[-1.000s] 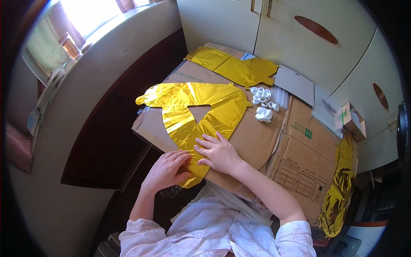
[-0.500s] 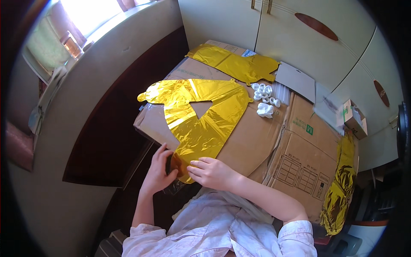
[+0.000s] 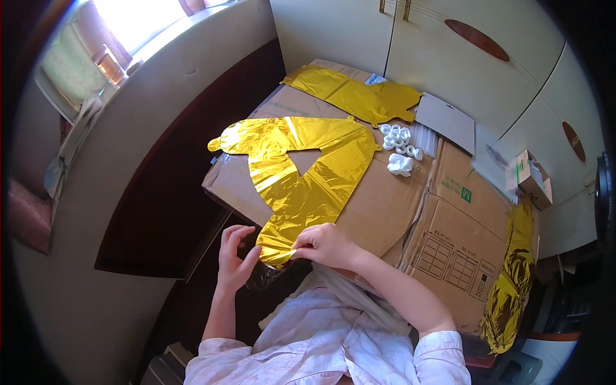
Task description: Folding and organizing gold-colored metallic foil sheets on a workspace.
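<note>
A flat, uninflated gold foil balloon (image 3: pixel 333 144) with a triangular opening lies on cardboard, its narrow end reaching toward me over the near edge. Thumb and fingers of my right hand (image 3: pixel 324 245) pinch that end at its right side, and the foil is creased there. My left hand (image 3: pixel 236 260) is beside the same end with fingers spread; its thumb tip is at the foil's left edge. Farther back lies a second gold foil balloon (image 3: pixel 350 96), also flat.
Right of the balloon sit several white ribbon rolls (image 3: pixel 396 138) and a crumpled white piece (image 3: pixel 400 165). Behind them are clear tubes (image 3: pixel 425 140) and a grey flat panel (image 3: pixel 446 122). More gold foil (image 3: pixel 510 282) hangs along the right edge, near a small open box (image 3: pixel 532 179).
My right hand has risen slightly and now pinches the foil's near end, which has folded up a little. The left hand's fingers have spread and shifted slightly left.
</note>
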{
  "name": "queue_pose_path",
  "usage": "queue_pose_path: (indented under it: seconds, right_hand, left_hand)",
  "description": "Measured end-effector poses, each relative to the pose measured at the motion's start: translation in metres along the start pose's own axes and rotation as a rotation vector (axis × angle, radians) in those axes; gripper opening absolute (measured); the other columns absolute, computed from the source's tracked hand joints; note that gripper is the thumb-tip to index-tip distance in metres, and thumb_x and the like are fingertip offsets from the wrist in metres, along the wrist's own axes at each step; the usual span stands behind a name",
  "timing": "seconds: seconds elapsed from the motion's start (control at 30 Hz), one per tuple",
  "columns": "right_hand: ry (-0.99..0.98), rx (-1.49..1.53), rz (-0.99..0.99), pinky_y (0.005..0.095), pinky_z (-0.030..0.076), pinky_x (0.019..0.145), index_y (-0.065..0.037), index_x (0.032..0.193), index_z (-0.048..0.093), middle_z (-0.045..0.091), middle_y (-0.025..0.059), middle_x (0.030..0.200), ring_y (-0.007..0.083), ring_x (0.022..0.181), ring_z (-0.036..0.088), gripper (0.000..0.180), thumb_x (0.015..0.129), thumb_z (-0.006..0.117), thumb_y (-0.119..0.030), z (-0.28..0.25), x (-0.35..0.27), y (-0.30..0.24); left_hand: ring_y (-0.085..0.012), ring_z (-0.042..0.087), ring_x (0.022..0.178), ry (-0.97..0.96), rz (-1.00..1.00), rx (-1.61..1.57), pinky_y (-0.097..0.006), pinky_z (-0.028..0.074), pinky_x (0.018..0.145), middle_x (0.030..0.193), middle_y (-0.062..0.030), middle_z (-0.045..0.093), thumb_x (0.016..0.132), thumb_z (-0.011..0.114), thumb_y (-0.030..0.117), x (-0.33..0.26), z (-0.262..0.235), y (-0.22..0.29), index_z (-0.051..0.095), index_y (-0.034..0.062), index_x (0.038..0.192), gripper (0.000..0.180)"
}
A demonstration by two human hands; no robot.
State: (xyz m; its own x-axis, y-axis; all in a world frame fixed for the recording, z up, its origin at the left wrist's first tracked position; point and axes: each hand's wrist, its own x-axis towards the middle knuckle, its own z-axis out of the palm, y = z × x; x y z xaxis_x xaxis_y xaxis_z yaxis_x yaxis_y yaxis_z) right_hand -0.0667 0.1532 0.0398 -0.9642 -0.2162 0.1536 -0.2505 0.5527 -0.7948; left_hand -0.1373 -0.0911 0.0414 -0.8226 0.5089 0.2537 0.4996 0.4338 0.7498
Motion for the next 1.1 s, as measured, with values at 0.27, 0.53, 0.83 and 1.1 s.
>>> queue_pose_path:
  seconds: [0.27, 0.53, 0.83, 1.1]
  right_hand:
    - [0.048, 0.158, 0.098, 0.0337, 0.055, 0.071, -0.001, 0.099, 0.071, 0.071, 0.0156, 0.085, 0.0258, 0.076, 0.07, 0.025, 0.087, 0.07, -0.022, -0.002, 0.009, 0.008]
    - [0.294, -0.374, -0.381, 0.0405, 0.046, 0.086, -0.012, 0.095, 0.058, 0.055, 0.0038, 0.099, 0.0226, 0.1, 0.056, 0.028, 0.077, 0.074, -0.026, 0.008, -0.015, -0.014]
    - [0.215, -0.303, -0.246, 0.0395, 0.051, 0.073, -0.01, 0.081, 0.069, 0.07, 0.0081, 0.082, 0.0248, 0.08, 0.066, 0.015, 0.079, 0.073, -0.024, 0.011, -0.016, -0.002]
    - [0.283, 0.003, 0.017, 0.0385, 0.052, 0.073, -0.008, 0.091, 0.066, 0.07, 0.0098, 0.078, 0.0271, 0.075, 0.069, 0.02, 0.083, 0.074, -0.025, 0.011, -0.005, 0.008]
  left_hand:
    - [-0.0286, 0.06, 0.112, -0.185, 0.343, 0.189, -0.042, 0.048, 0.095, 0.115, -0.0109, 0.065, 0.077, 0.079, 0.019, 0.006, 0.003, 0.038, 0.059, 0.0083, 0.123, 0.052]
    - [-0.0203, 0.066, 0.068, -0.074, -0.012, 0.033, -0.029, 0.053, 0.064, 0.079, -0.0114, 0.069, 0.083, 0.07, 0.007, 0.029, 0.019, 0.021, 0.069, 0.0026, 0.095, 0.013]
    - [-0.0052, 0.059, 0.078, -0.203, -0.206, -0.179, -0.022, 0.05, 0.069, 0.084, -0.0022, 0.066, 0.091, 0.063, 0.001, 0.044, 0.026, -0.008, 0.063, -0.0045, 0.096, 0.008]
    - [-0.0062, 0.06, 0.077, -0.227, -0.312, -0.332, -0.02, 0.05, 0.071, 0.086, -0.0029, 0.064, 0.093, 0.059, 0.0, 0.045, 0.023, 0.001, 0.063, -0.0016, 0.099, 0.007]
